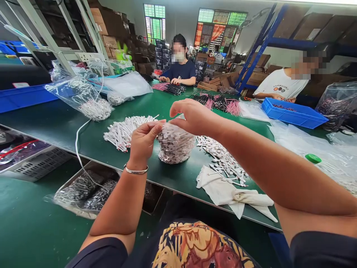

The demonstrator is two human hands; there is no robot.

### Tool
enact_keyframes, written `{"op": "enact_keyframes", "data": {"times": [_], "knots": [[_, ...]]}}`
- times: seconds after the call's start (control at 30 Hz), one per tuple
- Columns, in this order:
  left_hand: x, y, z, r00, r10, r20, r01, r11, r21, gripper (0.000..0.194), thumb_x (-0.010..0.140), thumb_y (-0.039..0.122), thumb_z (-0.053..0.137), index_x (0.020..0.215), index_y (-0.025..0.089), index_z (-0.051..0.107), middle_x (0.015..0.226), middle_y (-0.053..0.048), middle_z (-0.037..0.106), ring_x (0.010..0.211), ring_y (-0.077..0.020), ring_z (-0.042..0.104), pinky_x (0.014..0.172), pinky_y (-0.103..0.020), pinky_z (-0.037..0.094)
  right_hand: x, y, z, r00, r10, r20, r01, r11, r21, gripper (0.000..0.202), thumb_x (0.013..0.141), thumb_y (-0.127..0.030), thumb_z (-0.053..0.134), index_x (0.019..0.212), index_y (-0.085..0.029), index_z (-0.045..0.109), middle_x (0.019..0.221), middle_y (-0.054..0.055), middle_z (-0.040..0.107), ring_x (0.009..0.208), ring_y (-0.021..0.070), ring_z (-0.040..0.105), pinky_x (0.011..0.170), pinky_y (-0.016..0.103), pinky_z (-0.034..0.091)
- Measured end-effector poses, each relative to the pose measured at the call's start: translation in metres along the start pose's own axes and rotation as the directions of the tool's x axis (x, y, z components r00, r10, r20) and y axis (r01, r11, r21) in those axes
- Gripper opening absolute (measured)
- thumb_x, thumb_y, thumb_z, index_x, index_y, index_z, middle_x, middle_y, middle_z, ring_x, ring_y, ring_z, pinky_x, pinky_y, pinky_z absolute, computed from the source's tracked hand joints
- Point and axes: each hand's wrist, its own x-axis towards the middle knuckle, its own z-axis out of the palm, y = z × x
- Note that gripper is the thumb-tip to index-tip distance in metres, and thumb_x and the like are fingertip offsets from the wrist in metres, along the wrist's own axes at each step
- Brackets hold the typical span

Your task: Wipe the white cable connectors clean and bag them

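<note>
In front of me on the green table stands a clear plastic bag (176, 146) packed with small white strip-like parts. The thumb and fingers of my left hand (143, 140) pinch the bag's upper left edge. My right hand (192, 118) is over the bag's top right side, fingers curved and thumb apart from them; I see nothing held in it. Left of the bag lies a heap of white strip-like parts (122, 132). A looser spread of similar pieces (223, 160) lies to the right, partly behind my right forearm.
A crumpled white cloth (220, 188) lies at the near edge. A filled clear bag (96, 108) and a white cable (77, 143) are at left. Across the table are black-and-pink wire bundles (214, 102), a blue bin (292, 111) and two people. A green lid (312, 158) is at right.
</note>
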Motion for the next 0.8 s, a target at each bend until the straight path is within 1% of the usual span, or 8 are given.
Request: {"op": "enact_keyframes", "data": {"times": [0.13, 0.23, 0.37, 0.47, 0.53, 0.63, 0.7, 0.8], "knots": [[0.0, -0.001, 0.005, 1.0, 0.016, -0.016, -0.017, 1.0, -0.019, 0.022, 0.07, 0.036, 0.077, 0.081, 0.017, 0.072, 0.091, -0.008, 0.073, 0.083, -0.0187, 0.066, 0.076, -0.03, 0.051, -0.003, 0.003, -0.005, 0.999, -0.024, 0.026, 0.024, 1.0, 0.009, 0.023, 0.085, -0.038, 0.059, 0.088, -0.016, 0.064, 0.093, 0.005, 0.064, 0.094, 0.0205, 0.053, 0.085, 0.033, 0.037], [-0.001, -0.002, 0.009, 0.998, 0.025, -0.053, -0.029, 0.997, -0.076, 0.021, 0.07, 0.034, 0.077, 0.081, 0.017, 0.072, 0.092, -0.008, 0.073, 0.083, -0.0174, 0.066, 0.076, -0.028, 0.051, -0.005, 0.003, 0.0, 0.996, -0.045, 0.077, 0.045, 0.999, 0.008, 0.032, 0.079, -0.045, 0.066, 0.092, -0.016, 0.065, 0.099, 0.006, 0.064, 0.098, 0.0222, 0.053, 0.089, 0.035, 0.037], [-0.002, -0.005, 0.013, 0.998, -0.017, -0.062, 0.001, 0.969, -0.248, 0.017, 0.071, 0.031, 0.077, 0.081, 0.019, 0.072, 0.088, -0.005, 0.073, 0.076, -0.0148, 0.066, 0.072, -0.027, 0.052, -0.006, 0.004, 0.008, 0.99, -0.112, 0.085, 0.11, 0.994, 0.021, 0.035, 0.081, -0.045, 0.064, 0.101, -0.017, 0.065, 0.108, 0.007, 0.064, 0.103, 0.0226, 0.053, 0.092, 0.036, 0.036], [-0.002, -0.007, 0.012, 0.998, -0.026, -0.054, 0.009, 0.956, -0.293, 0.017, 0.07, 0.03, 0.078, 0.082, 0.019, 0.073, 0.085, -0.003, 0.073, 0.075, -0.0133, 0.067, 0.073, -0.025, 0.052, -0.007, 0.005, 0.009, 0.98, -0.195, 0.043, 0.194, 0.981, 0.027, 0.034, 0.084, -0.041, 0.062, 0.107, -0.016, 0.064, 0.11, 0.008, 0.064, 0.102, 0.021, 0.055, 0.091, 0.034, 0.038], [-0.002, -0.008, 0.011, 0.998, -0.02, -0.054, 0.003, 0.957, -0.289, 0.015, 0.071, 0.029, 0.077, 0.081, 0.019, 0.073, 0.087, -0.003, 0.073, 0.078, -0.014, 0.067, 0.076, -0.026, 0.052, -0.007, 0.006, 0.009, 0.974, -0.222, 0.046, 0.222, 0.975, 0.004, 0.035, 0.085, -0.04, 0.06, 0.109, -0.015, 0.065, 0.11, 0.009, 0.065, 0.102, 0.0211, 0.056, 0.091, 0.035, 0.039], [-0.002, -0.009, 0.009, 0.998, 0.013, -0.069, -0.03, 0.968, -0.249, 0.013, 0.071, 0.03, 0.077, 0.08, 0.021, 0.073, 0.092, -0.004, 0.073, 0.09, -0.0178, 0.067, 0.085, -0.031, 0.051, -0.009, 0.007, 0.009, 0.973, -0.212, 0.092, 0.216, 0.976, -0.038, 0.037, 0.087, -0.044, 0.056, 0.106, -0.015, 0.068, 0.108, 0.011, 0.066, 0.099, 0.022, 0.058, 0.088, 0.036, 0.04], [-0.001, -0.007, 0.008, 0.999, 0.013, -0.037, -0.02, 0.983, -0.184, 0.019, 0.069, 0.031, 0.078, 0.085, 0.022, 0.074, 0.1, -0.006, 0.073, 0.098, -0.0207, 0.066, 0.09, -0.034, 0.05, -0.01, 0.008, 0.01, 0.973, -0.199, 0.114, 0.204, 0.978, -0.035, 0.036, 0.089, -0.043, 0.053, 0.105, -0.016, 0.069, 0.106, 0.01, 0.067, 0.096, 0.0209, 0.058, 0.084, 0.034, 0.041], [0.002, -0.003, 0.006, 0.998, -0.033, 0.053, 0.035, 0.999, -0.036, 0.03, 0.065, 0.033, 0.081, 0.091, 0.02, 0.075, 0.106, -0.009, 0.071, 0.104, -0.0245, 0.064, 0.092, -0.035, 0.049, -0.012, 0.009, 0.012, 0.971, -0.202, 0.124, 0.204, 0.979, -0.004, 0.031, 0.093, -0.035, 0.047, 0.105, -0.018, 0.07, 0.106, 0.007, 0.068, 0.095, 0.0179, 0.059, 0.081, 0.031, 0.041]]}}
